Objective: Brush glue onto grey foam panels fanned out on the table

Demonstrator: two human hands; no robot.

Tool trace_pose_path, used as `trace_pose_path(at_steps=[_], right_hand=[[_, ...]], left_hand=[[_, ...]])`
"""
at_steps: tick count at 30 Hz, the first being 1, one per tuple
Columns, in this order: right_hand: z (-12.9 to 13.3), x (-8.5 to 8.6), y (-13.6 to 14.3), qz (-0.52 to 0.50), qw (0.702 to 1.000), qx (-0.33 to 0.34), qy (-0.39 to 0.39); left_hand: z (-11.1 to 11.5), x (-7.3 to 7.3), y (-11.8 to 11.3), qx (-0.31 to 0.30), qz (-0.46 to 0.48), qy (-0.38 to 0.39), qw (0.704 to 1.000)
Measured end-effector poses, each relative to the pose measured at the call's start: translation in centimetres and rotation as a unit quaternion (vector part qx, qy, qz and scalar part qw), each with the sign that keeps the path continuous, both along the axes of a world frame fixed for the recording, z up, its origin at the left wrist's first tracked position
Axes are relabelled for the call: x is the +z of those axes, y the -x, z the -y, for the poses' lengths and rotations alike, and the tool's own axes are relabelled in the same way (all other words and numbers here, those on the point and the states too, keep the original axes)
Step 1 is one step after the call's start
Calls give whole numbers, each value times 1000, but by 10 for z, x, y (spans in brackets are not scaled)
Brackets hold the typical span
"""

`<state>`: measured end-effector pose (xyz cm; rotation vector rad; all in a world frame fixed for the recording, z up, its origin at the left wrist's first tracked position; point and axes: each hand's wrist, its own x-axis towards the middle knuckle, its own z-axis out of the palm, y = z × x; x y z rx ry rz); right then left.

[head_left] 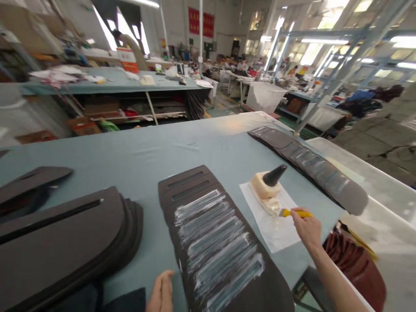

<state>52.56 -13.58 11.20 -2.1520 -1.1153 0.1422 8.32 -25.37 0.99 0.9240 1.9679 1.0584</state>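
My right hand (307, 226) is closed round the yellow handle of a glue brush (294, 213). Its tip rests in a pile of cream-coloured glue (272, 205) on a sheet of white paper (269, 236). On that sheet lies a cream glue bottle (262, 187) with a black cone-shaped nozzle. A dark, slotted foam-like panel (221, 229) lies before me, white glue streaked around and across several of its slots. My left hand (161, 291) is beside the panel's left edge, fingers stretched out and holding nothing. Part of that hand is cut off by the frame.
Stacked dark panels (65, 242) occupy the table's left side. Another slotted stack (305, 162) lies at the right edge. Reddish-brown pieces (355, 264) hang or lie below that edge. Beyond the blue-green table (156, 151) stands a second worktable (113, 82) with scraps and an orange-and-white container (128, 60).
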Motion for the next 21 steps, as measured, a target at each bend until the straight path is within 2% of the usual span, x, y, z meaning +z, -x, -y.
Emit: trace_pose_path(at_steps=[2, 4, 8, 12, 15, 17, 19, 21], right_hand=[[-8, 8, 20, 5, 1000, 29, -5], [-24, 15, 55, -13, 995, 93, -23], [-74, 18, 154, -99, 961, 257, -21], [-125, 5, 260, -151, 915, 373, -42], [-148, -12, 327, -150, 888, 431, -54], [-157, -25, 357, -131, 872, 469, -49], [-166, -37, 365, -103, 865, 489, -38], [-178, -44, 349, -73, 878, 473, -23]], left_hand=[[-28, 3, 14, -22, -29, -29, 999], [-61, 6, 25, -22, -71, -79, 994], [-131, 8, 38, -29, -161, -140, 977], [-186, 3, 47, -43, -263, -130, 955], [-208, -5, 53, -50, -315, -108, 942], [-214, -9, 57, -58, -345, -98, 932], [-214, -13, 59, -66, -366, -100, 923], [-213, -14, 60, -67, -374, -109, 919]])
